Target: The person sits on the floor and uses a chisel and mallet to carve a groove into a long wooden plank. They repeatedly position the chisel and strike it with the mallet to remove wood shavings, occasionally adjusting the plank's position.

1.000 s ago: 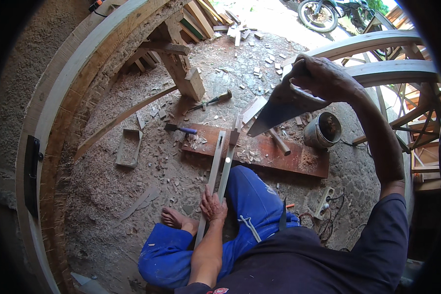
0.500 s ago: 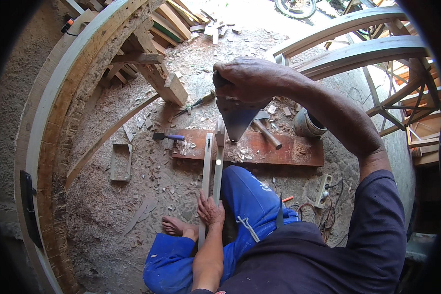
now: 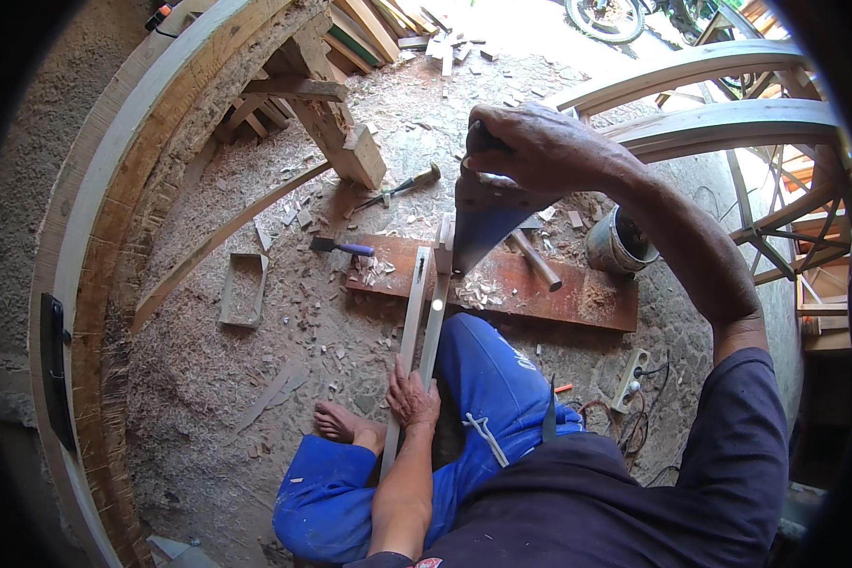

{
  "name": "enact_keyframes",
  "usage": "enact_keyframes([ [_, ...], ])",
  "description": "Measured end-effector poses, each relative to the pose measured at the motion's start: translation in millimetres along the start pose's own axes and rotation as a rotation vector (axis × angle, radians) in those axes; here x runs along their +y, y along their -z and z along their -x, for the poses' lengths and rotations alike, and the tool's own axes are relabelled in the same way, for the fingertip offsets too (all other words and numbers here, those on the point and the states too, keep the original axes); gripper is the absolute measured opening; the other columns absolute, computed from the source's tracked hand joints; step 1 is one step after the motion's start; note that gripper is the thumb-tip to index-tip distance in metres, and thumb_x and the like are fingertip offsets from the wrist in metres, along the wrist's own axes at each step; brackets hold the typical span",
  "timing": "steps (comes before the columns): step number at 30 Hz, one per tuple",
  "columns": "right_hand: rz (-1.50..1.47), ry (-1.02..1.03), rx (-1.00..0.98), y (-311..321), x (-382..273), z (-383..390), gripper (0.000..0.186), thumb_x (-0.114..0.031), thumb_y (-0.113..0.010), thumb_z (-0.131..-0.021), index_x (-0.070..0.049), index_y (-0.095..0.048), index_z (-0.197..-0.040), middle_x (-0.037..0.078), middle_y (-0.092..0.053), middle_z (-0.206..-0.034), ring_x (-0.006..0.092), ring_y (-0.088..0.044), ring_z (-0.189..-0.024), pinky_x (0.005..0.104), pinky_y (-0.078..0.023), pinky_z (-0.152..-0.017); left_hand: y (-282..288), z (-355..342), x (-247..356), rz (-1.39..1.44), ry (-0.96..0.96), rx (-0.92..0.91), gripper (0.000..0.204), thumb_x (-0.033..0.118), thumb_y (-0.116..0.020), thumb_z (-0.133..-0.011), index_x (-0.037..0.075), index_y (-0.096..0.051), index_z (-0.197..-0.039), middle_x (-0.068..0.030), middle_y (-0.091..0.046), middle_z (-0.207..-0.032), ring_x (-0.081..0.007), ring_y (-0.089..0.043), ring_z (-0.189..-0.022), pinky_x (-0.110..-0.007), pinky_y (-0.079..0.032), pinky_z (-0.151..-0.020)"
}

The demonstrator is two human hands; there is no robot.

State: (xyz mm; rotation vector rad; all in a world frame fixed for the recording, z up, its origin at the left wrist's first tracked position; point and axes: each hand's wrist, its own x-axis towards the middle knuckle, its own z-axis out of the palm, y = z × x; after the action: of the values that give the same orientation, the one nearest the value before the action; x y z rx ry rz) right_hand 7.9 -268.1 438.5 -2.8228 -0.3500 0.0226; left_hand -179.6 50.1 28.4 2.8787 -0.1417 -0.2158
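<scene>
My right hand (image 3: 549, 147) grips the dark handle of a handsaw (image 3: 497, 218), raised above the work. Its dark blue-grey blade narrows downward, the tip next to the far part of two pale wooden strips (image 3: 434, 327); whether it touches them I cannot tell. Close to my bent leg, my left hand (image 3: 413, 398) is wrapped round the strips and holds them side by side. Their far ends rest over a reddish plank (image 3: 596, 295) on the ground. One strip has a dark slot near its end, and a short upright block shows by the other.
A purple-handled chisel (image 3: 343, 247), a second chisel (image 3: 399, 187) and a wooden-handled tool (image 3: 540, 260) lie around the plank. A bucket (image 3: 620, 241) stands right, a power strip (image 3: 629, 381) nearer. Left are a rectangular tray (image 3: 243, 290) and a large curved timber (image 3: 104, 256). Shavings litter the ground.
My right hand has moved right with the saw, and the blade now hangs closer against the strips. My left hand keeps its hold on them. The whole view has shifted slightly.
</scene>
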Motion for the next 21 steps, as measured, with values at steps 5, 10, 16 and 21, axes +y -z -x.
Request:
enact_keyframes([
  [5,-0.023,-0.053,-0.079,8,-9,2,0.036,-0.035,-0.062,-0.102,-0.002,-0.058,-0.115,0.023,-0.069,-0.108,0.0381,-0.067,-0.106,0.0501,-0.052,-0.091,-1,0,0,-0.015,-0.028,0.022,0.044,0.036,-0.081,-0.083,0.007,-0.067,-0.113,-0.0049,-0.026,-0.169,-0.0310,-0.034,-0.148,-0.053,-0.037,-0.113],
  [10,-0.015,-0.055,-0.083,7,-16,0,0.035,-0.034,-0.062,-0.101,-0.002,-0.059,-0.115,0.023,-0.069,-0.107,0.0378,-0.068,-0.105,0.0498,-0.052,-0.090,2,1,0,-0.018,-0.028,0.040,0.044,0.036,-0.083,-0.082,0.009,-0.066,-0.113,-0.0054,-0.030,-0.167,-0.0312,-0.036,-0.147,-0.052,-0.037,-0.112],
  [16,-0.071,-0.014,-0.034,3,-9,1,0.031,-0.031,-0.067,-0.099,-0.003,-0.062,-0.110,0.020,-0.071,-0.098,0.0355,-0.070,-0.093,0.0469,-0.053,-0.081,-2,0,-3,-0.040,-0.051,0.060,0.044,0.038,-0.082,-0.082,0.009,-0.066,-0.112,-0.0051,-0.030,-0.165,-0.0301,-0.036,-0.146,-0.051,-0.037,-0.112],
  [21,-0.022,-0.024,0.004,-2,-9,2,0.031,-0.031,-0.067,-0.099,-0.003,-0.062,-0.111,0.019,-0.072,-0.099,0.0359,-0.070,-0.093,0.0467,-0.053,-0.081,-6,2,-5,-0.005,-0.044,0.035,0.045,0.036,-0.081,-0.083,0.008,-0.065,-0.114,-0.0072,-0.028,-0.167,-0.0327,-0.033,-0.149,-0.053,-0.036,-0.113],
])
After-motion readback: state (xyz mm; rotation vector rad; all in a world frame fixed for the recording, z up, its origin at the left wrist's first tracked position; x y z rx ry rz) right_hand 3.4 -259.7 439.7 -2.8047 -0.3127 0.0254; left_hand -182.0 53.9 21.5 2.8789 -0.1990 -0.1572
